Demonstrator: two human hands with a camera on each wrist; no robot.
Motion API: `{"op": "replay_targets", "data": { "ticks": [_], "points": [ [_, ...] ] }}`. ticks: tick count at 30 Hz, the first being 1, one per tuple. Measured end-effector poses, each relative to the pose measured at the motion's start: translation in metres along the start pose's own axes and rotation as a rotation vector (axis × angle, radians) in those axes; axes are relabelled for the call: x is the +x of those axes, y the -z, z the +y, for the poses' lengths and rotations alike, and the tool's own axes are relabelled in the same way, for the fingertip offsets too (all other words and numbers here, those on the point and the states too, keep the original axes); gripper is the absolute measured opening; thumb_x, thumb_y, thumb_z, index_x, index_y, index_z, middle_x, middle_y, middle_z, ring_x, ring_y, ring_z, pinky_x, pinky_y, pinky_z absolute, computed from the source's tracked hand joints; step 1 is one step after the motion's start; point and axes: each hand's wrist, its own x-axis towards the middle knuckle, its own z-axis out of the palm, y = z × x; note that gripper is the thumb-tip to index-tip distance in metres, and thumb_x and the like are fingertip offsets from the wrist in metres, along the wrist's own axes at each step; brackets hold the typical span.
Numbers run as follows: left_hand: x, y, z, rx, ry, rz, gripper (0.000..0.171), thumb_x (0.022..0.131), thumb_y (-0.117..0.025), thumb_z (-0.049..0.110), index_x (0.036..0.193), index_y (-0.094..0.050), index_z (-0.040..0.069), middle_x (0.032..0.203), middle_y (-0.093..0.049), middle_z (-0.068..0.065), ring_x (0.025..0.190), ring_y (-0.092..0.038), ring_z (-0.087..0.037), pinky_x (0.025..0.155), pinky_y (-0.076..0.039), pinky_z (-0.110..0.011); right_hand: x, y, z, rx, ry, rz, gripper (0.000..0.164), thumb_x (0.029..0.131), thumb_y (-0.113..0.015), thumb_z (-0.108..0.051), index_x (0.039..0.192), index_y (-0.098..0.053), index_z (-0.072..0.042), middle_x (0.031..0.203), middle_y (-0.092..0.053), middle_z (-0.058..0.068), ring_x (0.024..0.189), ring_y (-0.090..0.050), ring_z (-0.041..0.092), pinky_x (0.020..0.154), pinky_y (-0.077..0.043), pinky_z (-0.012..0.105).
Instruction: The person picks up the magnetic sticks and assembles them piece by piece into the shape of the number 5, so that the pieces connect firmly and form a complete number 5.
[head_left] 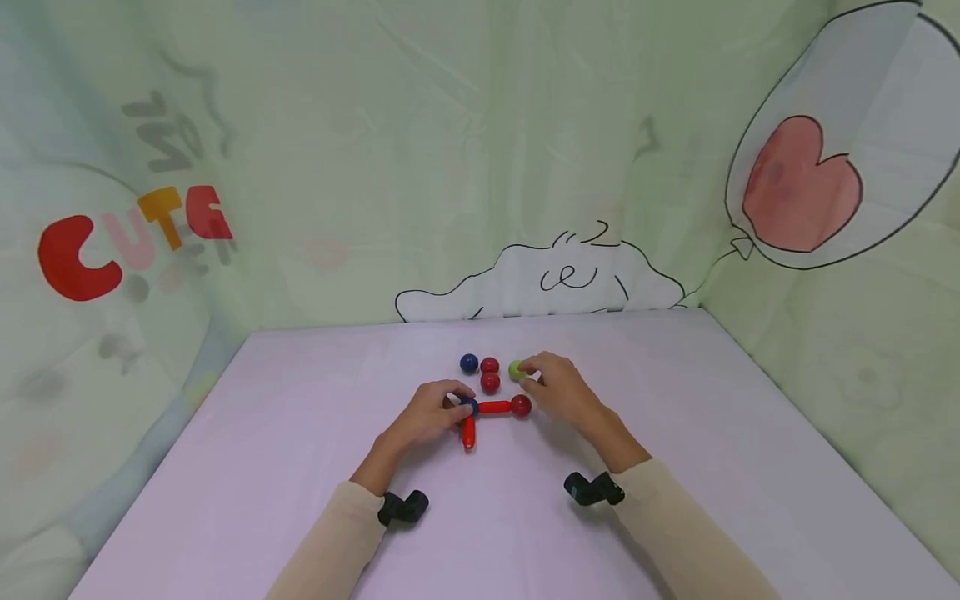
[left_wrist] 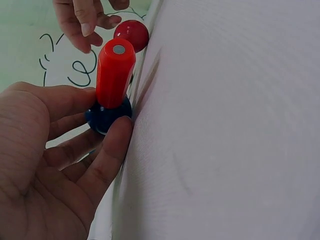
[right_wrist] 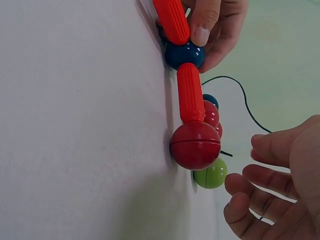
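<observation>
My left hand [head_left: 430, 410] pinches a dark blue ball [left_wrist: 106, 118] between thumb and fingers on the table. Two red rods join this ball: one rod [head_left: 468, 434] points toward me, the other rod [head_left: 495, 407] runs right to a red ball [head_left: 521, 406]. A silvery disc shows in the free end of the near rod in the left wrist view. Behind the red ball, my right hand [head_left: 567, 393] is beside a light green ball [right_wrist: 211, 174], its fingers loosely bent and spread. In the right wrist view those fingertips sit close to the green ball, gripping nothing.
Behind the joined pieces lie a loose blue ball [head_left: 468, 363] and two red balls, a farther red ball [head_left: 490, 365] and a nearer red ball [head_left: 491, 383]. The pale table [head_left: 315, 400] ends at a printed curtain [head_left: 360, 167] at the back.
</observation>
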Motion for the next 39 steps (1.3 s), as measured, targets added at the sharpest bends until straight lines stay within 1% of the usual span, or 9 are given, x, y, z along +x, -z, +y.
{"op": "replay_targets", "data": {
  "ticks": [8, 12, 15, 21, 26, 28, 31, 34, 39],
  "points": [
    [0.001, 0.000, 0.001, 0.016, -0.004, 0.007, 0.025, 0.099, -0.067, 0.017, 0.123, -0.069, 0.012, 0.104, -0.066, -0.002, 0.082, -0.064, -0.018, 0.074, -0.055, -0.032, 0.006, 0.002, -0.002, -0.023, -0.002, -0.015, 0.032, 0.098, -0.067, -0.014, 0.130, -0.066, -0.007, 0.124, -0.063, 0.011, 0.103, -0.060, 0.026, 0.087, -0.057, 0.037],
    [0.001, 0.001, 0.002, 0.012, -0.002, 0.007, 0.025, 0.098, -0.067, 0.018, 0.122, -0.069, 0.012, 0.103, -0.066, -0.002, 0.081, -0.064, -0.018, 0.073, -0.055, -0.032, 0.011, 0.000, -0.003, -0.048, 0.001, -0.027, 0.032, 0.098, -0.068, -0.014, 0.130, -0.067, -0.009, 0.123, -0.063, 0.011, 0.104, -0.060, 0.026, 0.087, -0.058, 0.037],
    [0.000, 0.001, 0.001, 0.005, 0.000, 0.013, 0.026, 0.098, -0.067, 0.018, 0.123, -0.068, 0.012, 0.104, -0.065, -0.002, 0.082, -0.064, -0.019, 0.074, -0.056, -0.031, 0.015, -0.002, -0.005, -0.081, 0.021, -0.037, 0.031, 0.097, -0.068, -0.014, 0.128, -0.068, -0.009, 0.120, -0.063, 0.011, 0.104, -0.060, 0.026, 0.086, -0.058, 0.036],
    [-0.003, 0.001, -0.002, -0.012, 0.025, 0.025, 0.028, 0.098, -0.068, 0.018, 0.124, -0.067, 0.010, 0.103, -0.065, -0.003, 0.080, -0.064, -0.018, 0.073, -0.056, -0.030, 0.023, -0.010, -0.016, -0.129, 0.064, -0.091, 0.034, 0.096, -0.069, -0.014, 0.129, -0.068, -0.008, 0.116, -0.064, 0.011, 0.103, -0.060, 0.025, 0.082, -0.059, 0.035],
    [-0.005, 0.000, -0.003, -0.025, 0.011, 0.030, 0.026, 0.097, -0.068, 0.017, 0.122, -0.067, 0.008, 0.097, -0.066, -0.003, 0.076, -0.065, -0.018, 0.070, -0.055, -0.030, 0.033, -0.019, -0.026, -0.185, 0.060, -0.149, 0.036, 0.096, -0.070, -0.019, 0.132, -0.067, -0.011, 0.119, -0.064, 0.010, 0.100, -0.059, 0.023, 0.076, -0.060, 0.032],
    [-0.005, 0.000, -0.003, -0.030, 0.007, 0.029, 0.025, 0.097, -0.069, 0.017, 0.120, -0.068, 0.008, 0.095, -0.067, -0.003, 0.074, -0.065, -0.017, 0.069, -0.054, -0.031, 0.036, -0.022, -0.030, -0.223, 0.069, -0.164, 0.036, 0.096, -0.071, -0.022, 0.131, -0.067, -0.013, 0.120, -0.065, 0.008, 0.100, -0.059, 0.022, 0.076, -0.059, 0.032],
    [-0.004, 0.000, -0.003, -0.036, 0.005, 0.027, 0.024, 0.097, -0.069, 0.017, 0.119, -0.069, 0.009, 0.092, -0.067, -0.002, 0.073, -0.066, -0.017, 0.067, -0.054, -0.031, 0.041, -0.027, -0.033, -0.288, 0.089, -0.178, 0.035, 0.095, -0.072, -0.023, 0.129, -0.069, -0.014, 0.113, -0.067, 0.006, 0.097, -0.058, 0.022, 0.079, -0.057, 0.032],
    [-0.003, -0.001, -0.003, -0.038, 0.005, 0.025, 0.024, 0.097, -0.068, 0.017, 0.120, -0.069, 0.009, 0.091, -0.068, -0.002, 0.073, -0.066, -0.017, 0.067, -0.054, -0.031, 0.044, -0.033, -0.035, -0.343, 0.100, -0.183, 0.035, 0.093, -0.075, -0.024, 0.126, -0.070, -0.013, 0.104, -0.066, 0.005, 0.093, -0.057, 0.021, 0.080, -0.055, 0.034],
    [-0.001, 0.000, -0.002, -0.031, 0.000, 0.017, 0.024, 0.097, -0.069, 0.017, 0.120, -0.069, 0.009, 0.092, -0.069, -0.001, 0.073, -0.067, -0.017, 0.067, -0.054, -0.031, 0.047, -0.040, -0.036, -0.368, 0.075, -0.184, 0.030, 0.089, -0.080, -0.022, 0.114, -0.069, -0.010, 0.089, -0.062, 0.004, 0.085, -0.057, 0.021, 0.075, -0.052, 0.032]
  ]
}}
